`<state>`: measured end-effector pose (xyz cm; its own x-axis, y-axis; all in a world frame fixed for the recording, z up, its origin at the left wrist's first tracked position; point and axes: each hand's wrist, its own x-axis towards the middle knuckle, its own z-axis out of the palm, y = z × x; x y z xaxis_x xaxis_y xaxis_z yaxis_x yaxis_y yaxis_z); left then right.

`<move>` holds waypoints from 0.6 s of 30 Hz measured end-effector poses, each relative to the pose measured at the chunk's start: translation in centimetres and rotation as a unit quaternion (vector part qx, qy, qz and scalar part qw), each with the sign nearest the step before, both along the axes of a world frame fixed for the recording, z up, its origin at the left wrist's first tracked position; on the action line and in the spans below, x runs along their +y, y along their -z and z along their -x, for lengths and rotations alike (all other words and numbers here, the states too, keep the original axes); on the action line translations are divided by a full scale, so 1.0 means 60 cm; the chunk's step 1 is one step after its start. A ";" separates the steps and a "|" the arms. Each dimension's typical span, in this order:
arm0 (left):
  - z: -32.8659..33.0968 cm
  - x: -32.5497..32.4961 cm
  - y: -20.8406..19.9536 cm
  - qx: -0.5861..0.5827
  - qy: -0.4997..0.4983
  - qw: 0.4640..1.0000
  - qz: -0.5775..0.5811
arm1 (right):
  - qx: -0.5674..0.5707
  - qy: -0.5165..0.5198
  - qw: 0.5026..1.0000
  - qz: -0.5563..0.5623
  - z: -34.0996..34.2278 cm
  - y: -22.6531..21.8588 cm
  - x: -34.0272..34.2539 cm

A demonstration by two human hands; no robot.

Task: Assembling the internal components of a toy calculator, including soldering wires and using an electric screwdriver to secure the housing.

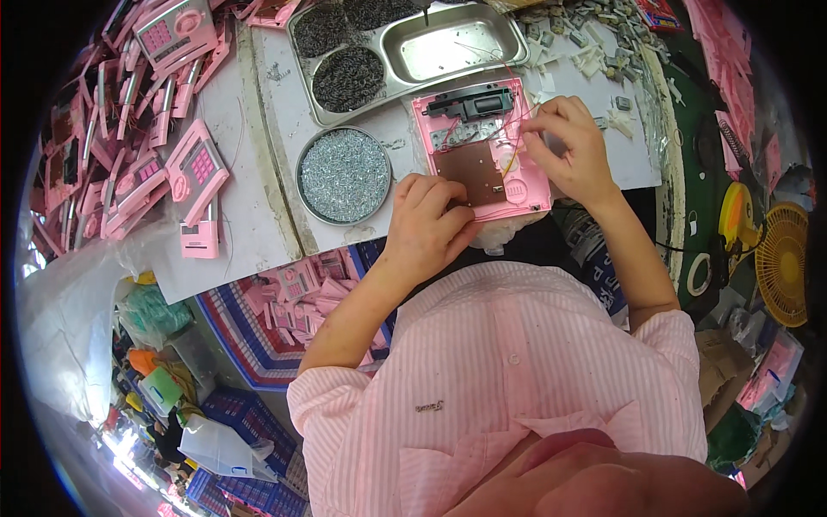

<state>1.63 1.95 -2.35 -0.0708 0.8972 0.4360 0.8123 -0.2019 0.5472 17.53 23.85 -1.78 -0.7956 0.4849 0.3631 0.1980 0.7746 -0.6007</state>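
In front of me at the table's edge lies an opened pink plastic casing (538, 185). Inside it sit a brown circuit board (469, 168), a black part with a dark block (489, 104) along the far side, and thin red, dark and yellow wires (494, 138). My left hand (422, 226) is closed at the casing's near left corner, its thumb and fingers on the edge beside the board. Over the right side, my right hand (570, 148) pinches with thumb and forefinger at the end of the thin wires; the fingertips partly hide what they hold.
A round tin of small silvery screws (343, 177) stands left of the casing. Behind it is a metal tray (413, 79) with dark screws. Pink devices (196, 168) pile up at left; small grey parts (616, 65) lie at far right. Below is a basket (233, 336) of pink pieces.
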 end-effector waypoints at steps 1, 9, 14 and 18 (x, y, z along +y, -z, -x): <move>-0.001 -0.001 0.006 -0.011 -0.002 1.000 -0.004 | -0.022 0.018 0.999 0.017 0.004 -0.010 -0.003; -0.005 -0.003 0.016 -0.026 -0.014 0.999 -0.030 | -0.105 0.058 0.957 0.263 0.027 -0.015 0.000; 0.007 -0.001 -0.004 0.014 0.001 0.999 0.034 | 0.063 0.046 0.902 0.425 -0.012 0.006 -0.016; -0.003 0.010 -0.040 0.033 -0.028 0.996 0.074 | 0.061 -0.026 0.971 0.228 -0.072 -0.016 -0.065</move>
<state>1.78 2.54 0.06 -0.0988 0.9476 0.3037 0.8553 -0.0751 0.5127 21.87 19.93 -0.81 -0.7873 0.5782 0.2140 0.0712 0.4300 -0.9000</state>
